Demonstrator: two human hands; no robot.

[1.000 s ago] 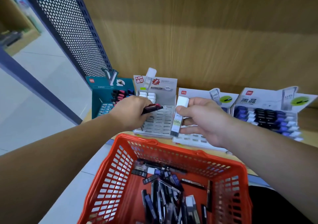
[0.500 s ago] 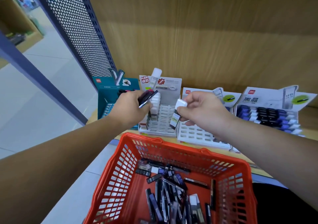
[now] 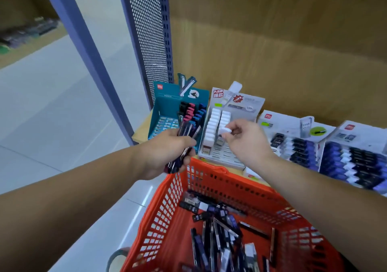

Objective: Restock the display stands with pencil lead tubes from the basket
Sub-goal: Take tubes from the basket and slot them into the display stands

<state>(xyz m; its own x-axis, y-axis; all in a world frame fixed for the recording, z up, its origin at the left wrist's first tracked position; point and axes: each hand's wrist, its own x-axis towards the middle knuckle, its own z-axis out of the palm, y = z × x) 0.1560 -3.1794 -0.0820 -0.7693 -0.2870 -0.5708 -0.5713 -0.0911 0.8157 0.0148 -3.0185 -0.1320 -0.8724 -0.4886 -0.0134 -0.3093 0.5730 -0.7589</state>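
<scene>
My left hand [image 3: 167, 154] grips a bundle of dark lead tubes [image 3: 184, 144] in front of the teal display stand [image 3: 165, 108]. My right hand [image 3: 245, 140] pinches the cap of a white-capped lead tube [image 3: 225, 130], which stands in the second column of the grey display stand [image 3: 232, 156]. Two columns of white-capped tubes [image 3: 213, 123] stand in that stand. The orange basket [image 3: 173, 204] below my arms holds several loose dark and white tubes [image 3: 219, 230].
Two more white display stands [image 3: 293, 125] [image 3: 360, 133] with black, blue and white tubes sit to the right on the wooden shelf. A perforated metal panel [image 3: 146, 31] rises behind the teal stand. Open aisle floor [image 3: 52, 104] lies to the left.
My right hand has moved left and lowered the white-capped tube into the grey stand. My left hand has dropped a little with its bundle. The view has shifted left.
</scene>
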